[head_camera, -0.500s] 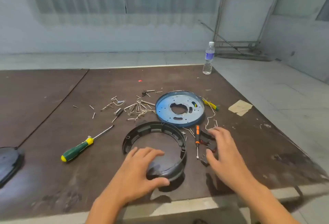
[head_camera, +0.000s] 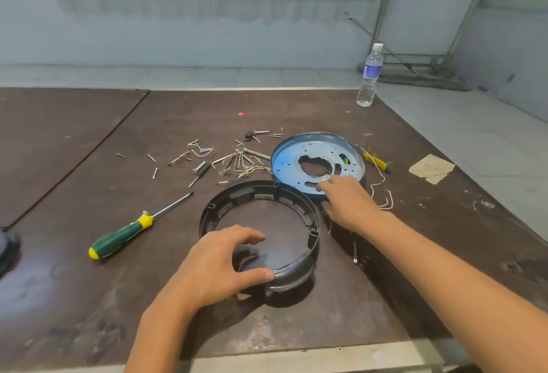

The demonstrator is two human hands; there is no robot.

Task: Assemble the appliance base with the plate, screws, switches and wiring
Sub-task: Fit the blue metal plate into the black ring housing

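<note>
While the left hand (head_camera: 219, 265) grips the near rim of the black plastic ring-shaped base (head_camera: 261, 193), thumb on the outer wall and fingers arched over the inside, part of that rim is hidden under the palm. The base lies flat on the brown wooden table (head_camera: 89, 298), near its front edge. A green-and-yellow screwdriver (head_camera: 127, 233) lies left of the base. A thin metal tool tip (head_camera: 355, 254) shows beside the right forearm; its handle is hidden. Further back, the right hand (head_camera: 347, 200) rests its fingertips on the near edge of the blue round metal plate (head_camera: 287, 159); whether it pinches the rim cannot be determined. Thin white wiring (head_camera: 382, 194) emerges beside this hand. Loose silver screws (head_camera: 225, 159) are scattered left of the plate. A clear plastic water bottle (head_camera: 369, 76) stands at the far edge. A dark object (head_camera: 6, 245) is cut off at the left.
</note>
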